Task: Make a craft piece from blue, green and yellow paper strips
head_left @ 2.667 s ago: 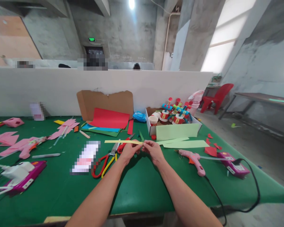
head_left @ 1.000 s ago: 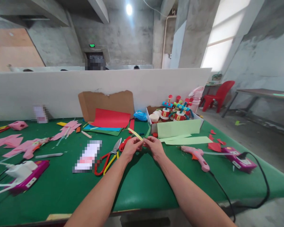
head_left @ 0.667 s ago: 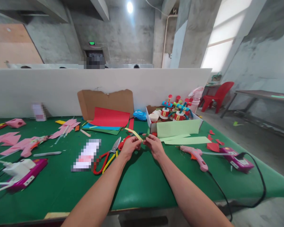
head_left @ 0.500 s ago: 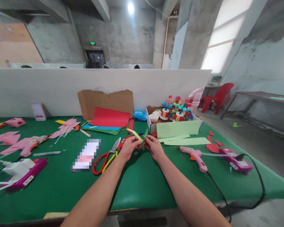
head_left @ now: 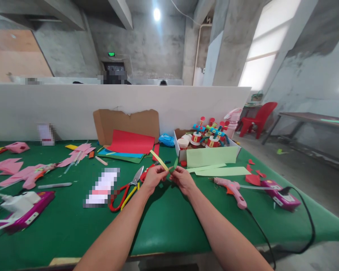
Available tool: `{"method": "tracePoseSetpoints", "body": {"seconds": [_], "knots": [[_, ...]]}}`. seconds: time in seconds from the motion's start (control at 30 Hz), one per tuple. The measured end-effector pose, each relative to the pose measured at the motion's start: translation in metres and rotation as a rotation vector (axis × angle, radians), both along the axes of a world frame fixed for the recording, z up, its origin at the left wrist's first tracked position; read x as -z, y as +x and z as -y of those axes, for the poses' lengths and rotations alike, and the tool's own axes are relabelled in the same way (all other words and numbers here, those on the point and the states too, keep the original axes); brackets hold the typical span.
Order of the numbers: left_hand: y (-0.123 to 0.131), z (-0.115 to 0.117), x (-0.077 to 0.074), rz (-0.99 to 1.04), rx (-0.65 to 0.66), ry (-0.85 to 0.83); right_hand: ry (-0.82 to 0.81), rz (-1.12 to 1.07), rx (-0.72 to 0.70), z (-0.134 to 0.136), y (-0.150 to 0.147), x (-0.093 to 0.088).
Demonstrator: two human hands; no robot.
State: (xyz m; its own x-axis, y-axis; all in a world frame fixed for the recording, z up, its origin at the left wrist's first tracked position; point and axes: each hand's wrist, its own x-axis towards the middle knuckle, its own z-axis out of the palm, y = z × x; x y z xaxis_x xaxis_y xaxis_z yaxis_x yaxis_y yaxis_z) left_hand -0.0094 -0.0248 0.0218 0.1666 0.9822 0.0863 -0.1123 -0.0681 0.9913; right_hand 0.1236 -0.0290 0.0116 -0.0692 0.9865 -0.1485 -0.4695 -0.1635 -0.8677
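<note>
My left hand (head_left: 154,177) is closed in a pinch on a pale yellow paper strip (head_left: 158,159), which slants up and to the left. My right hand (head_left: 184,179) pinches a green paper strip (head_left: 175,163) pointing upward. Both strips come together between my fingertips above the table; the fingers partly hide where they meet. Beside my left wrist lie red-handled scissors (head_left: 136,177) with a yellow-handled tool (head_left: 130,197) against them. A pink glue gun (head_left: 234,189) rests to the right of my right hand.
Behind my hands are red paper sheets (head_left: 132,141), a box (head_left: 182,154) of small paper figures and pale green paper (head_left: 211,157). Purple power strips (head_left: 282,195) with cables sit at both sides. A white partition (head_left: 73,101) borders the green table (head_left: 169,229) at the back.
The view has shifted slightly. The two strips have turned a little between my fingers, the green one now leaning more to the right. Both hands keep their pinches in nearly the same place.
</note>
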Motion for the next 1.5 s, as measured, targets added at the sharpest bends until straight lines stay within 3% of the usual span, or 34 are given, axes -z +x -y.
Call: {"method": "tracePoseSetpoints", "body": {"seconds": [0.37, 0.63, 0.9, 1.03, 1.17, 1.37, 1.5], "knots": [[0.002, -0.001, 0.002, 0.052, -0.038, -0.076, 0.093, 0.163, 0.055, 0.003, -0.004, -0.003], [0.001, -0.004, 0.006, 0.098, 0.037, -0.202, 0.271, 0.498, 0.151, 0.006, -0.001, -0.008], [0.003, 0.000, 0.002, 0.103, -0.032, -0.096, 0.419, 0.894, 0.347, 0.009, 0.004, -0.013], [0.004, 0.002, 0.001, 0.080, 0.071, -0.065, 0.488, 1.015, 0.343, 0.008, 0.002, -0.011], [0.006, 0.003, 0.003, 0.042, 0.103, -0.070, 0.413, 0.867, 0.324, 0.007, 0.001, -0.011], [0.002, 0.002, -0.002, 0.266, 0.022, -0.198, 0.087, 0.157, 0.288, -0.003, 0.005, -0.008], [0.003, 0.001, -0.002, 0.219, -0.008, -0.284, 0.026, -0.065, 0.241, -0.003, 0.005, -0.008]]}}
